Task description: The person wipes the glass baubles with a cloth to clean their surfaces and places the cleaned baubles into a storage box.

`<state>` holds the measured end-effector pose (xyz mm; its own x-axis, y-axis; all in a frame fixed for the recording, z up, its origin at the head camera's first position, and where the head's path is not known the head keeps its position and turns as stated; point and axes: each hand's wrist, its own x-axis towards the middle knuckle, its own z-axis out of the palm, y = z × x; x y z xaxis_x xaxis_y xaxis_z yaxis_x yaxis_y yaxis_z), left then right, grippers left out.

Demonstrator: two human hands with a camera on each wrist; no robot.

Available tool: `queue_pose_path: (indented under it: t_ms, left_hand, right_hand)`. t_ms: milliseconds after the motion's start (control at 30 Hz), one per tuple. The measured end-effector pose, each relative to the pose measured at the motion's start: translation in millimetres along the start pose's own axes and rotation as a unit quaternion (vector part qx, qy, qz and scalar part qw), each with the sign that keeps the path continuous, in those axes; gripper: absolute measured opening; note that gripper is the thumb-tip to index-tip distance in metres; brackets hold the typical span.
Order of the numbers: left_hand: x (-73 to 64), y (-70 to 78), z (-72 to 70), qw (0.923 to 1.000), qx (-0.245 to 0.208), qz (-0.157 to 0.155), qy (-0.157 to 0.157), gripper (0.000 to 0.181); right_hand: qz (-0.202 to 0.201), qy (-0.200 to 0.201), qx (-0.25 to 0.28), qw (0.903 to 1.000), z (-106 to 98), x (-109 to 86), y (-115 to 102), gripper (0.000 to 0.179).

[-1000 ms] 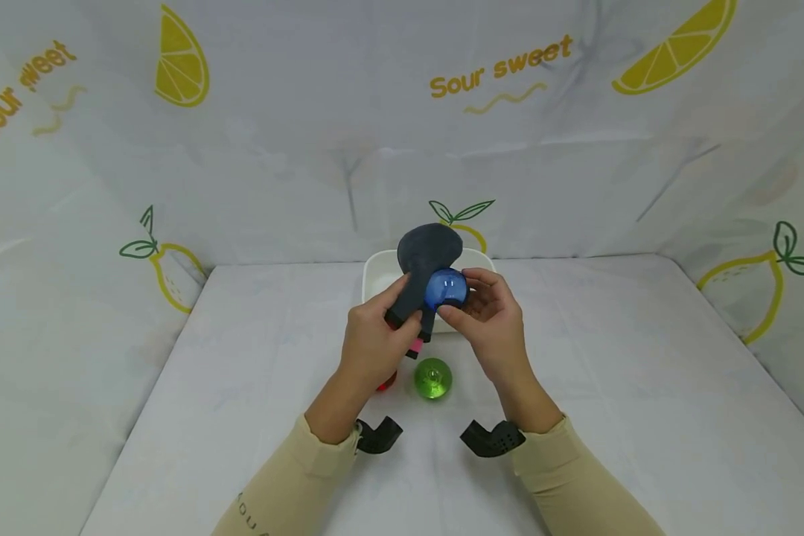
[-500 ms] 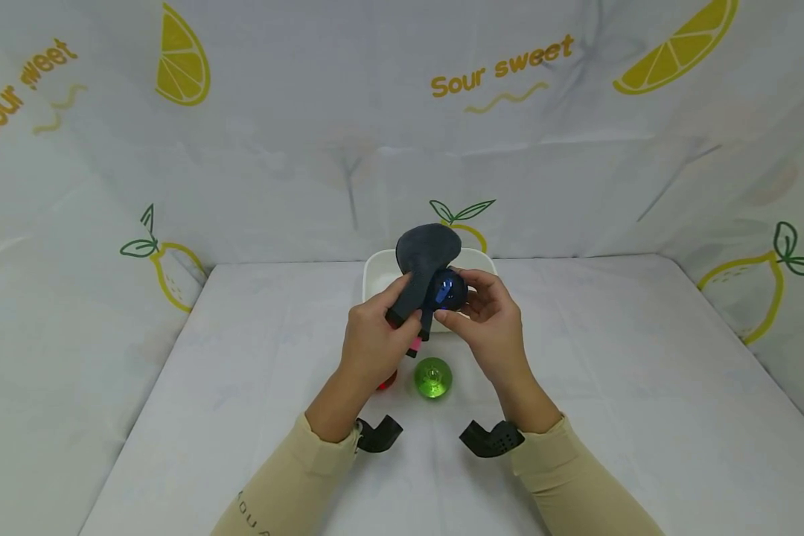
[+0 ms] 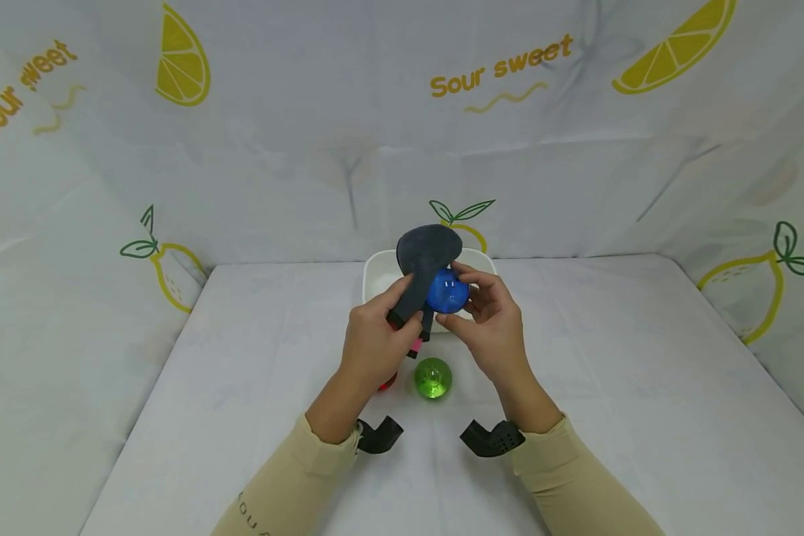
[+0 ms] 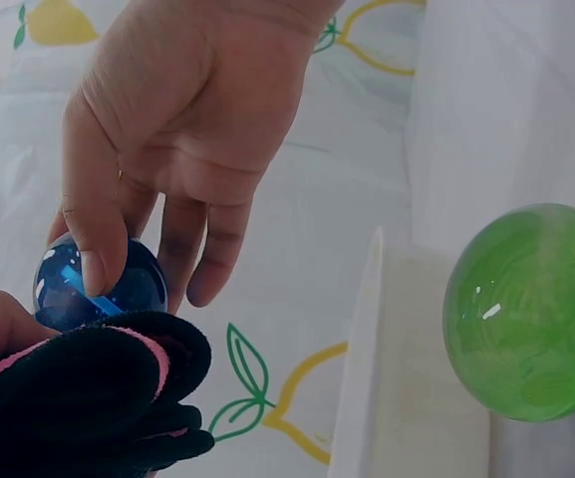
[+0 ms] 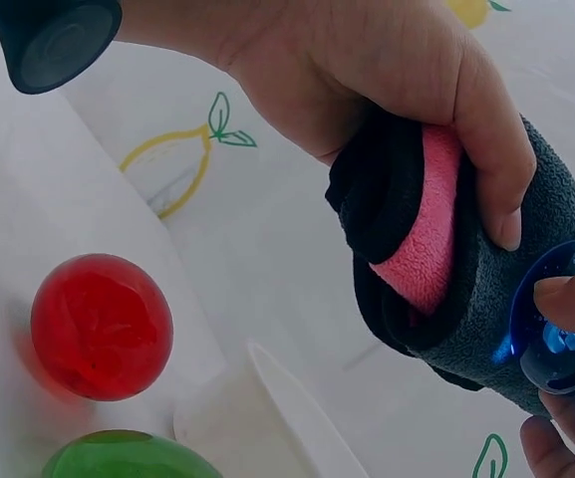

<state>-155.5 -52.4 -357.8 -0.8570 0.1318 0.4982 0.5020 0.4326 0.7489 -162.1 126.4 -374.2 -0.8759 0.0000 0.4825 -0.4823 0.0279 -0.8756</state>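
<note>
My left hand (image 3: 374, 339) grips a folded dark grey cloth (image 3: 427, 249) whose pink inner side shows at the fold in the right wrist view. Between the fingers and thumb of my right hand (image 3: 494, 320) is a shiny, see-through blue ball (image 3: 449, 292), held against the cloth. In the left wrist view, the right thumb lies on the ball (image 4: 98, 289) and the cloth's folds (image 4: 78, 393) cover its lower part. A clear green ball (image 3: 432, 378) rests on the table below the hands. Beside it, a red ball (image 5: 102, 327) is mostly hidden by my left wrist in the head view.
Behind the hands stands a white tray (image 3: 377, 277), partly covered by the cloth and fingers. A white cloth (image 3: 610, 357) covers the table. At the back hangs a white sheet (image 3: 275, 171) printed with lemons. Black camera mounts (image 3: 493, 439) sit on both wrists.
The blue ball has turned within the right fingers, its face going from light blue to dark and then bright blue. The right fingertips have shifted slightly around it; the left hand stays in place.
</note>
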Motion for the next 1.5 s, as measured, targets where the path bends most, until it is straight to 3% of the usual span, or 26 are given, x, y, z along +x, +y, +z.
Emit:
queue_pose_path:
  t_ms: [267, 633, 900, 1333, 1500]
  left_hand:
    - [0.2, 1.4, -0.6, 0.9999, 0.010, 0.007, 0.001, 0.051]
    - [-0.9, 4.9, -1.2, 0.9999, 0.010, 0.010, 0.001, 0.052]
    - [-1.6, 4.9, -1.0, 0.9999, 0.008, 0.010, 0.002, 0.052]
    - [-1.4, 4.0, -1.5, 0.9999, 0.004, 0.012, -0.001, 0.051]
    - [-1.6, 4.0, -1.2, 0.9999, 0.006, 0.015, 0.003, 0.051]
  right_hand:
    - [-0.007, 0.001, 0.005, 1.0000, -0.3, -0.2, 0.7, 0.055]
    - [0.051, 0.011, 0.093, 0.9942, -3.0, 0.4, 2.3, 0.061]
    - [0.086, 0.019, 0.122, 0.9886, -2.2, 1.8, -0.4, 0.060]
    - [0.114, 0.020, 0.110, 0.9872, -2.1, 2.0, -3.1, 0.058]
    - [0.126, 0.018, 0.115, 0.9852, -3.8, 2.6, -2.7, 0.049]
